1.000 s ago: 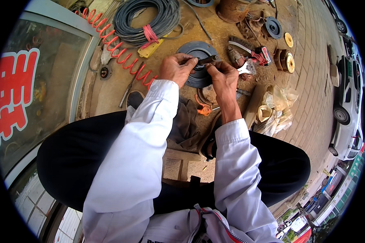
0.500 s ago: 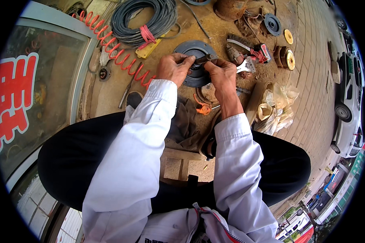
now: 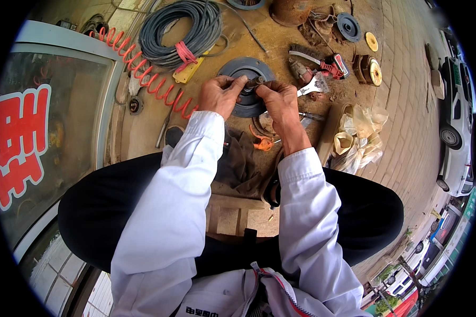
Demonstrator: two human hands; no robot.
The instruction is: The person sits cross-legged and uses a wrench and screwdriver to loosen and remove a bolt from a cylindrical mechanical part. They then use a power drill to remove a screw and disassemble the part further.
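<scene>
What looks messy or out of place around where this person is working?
Tools and parts lie scattered on the dirty ground: a wire brush, rusty discs, crumpled plastic bags. Both hands, left hand and right hand, pinch a small part above a dark disc.

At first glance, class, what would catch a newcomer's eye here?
Both hands, left hand and right hand, meet at centre top, pinching a small part over a dark disc. A red coiled hose snakes at upper left beside a grey cable coil. White sleeves fill the foreground.
</scene>
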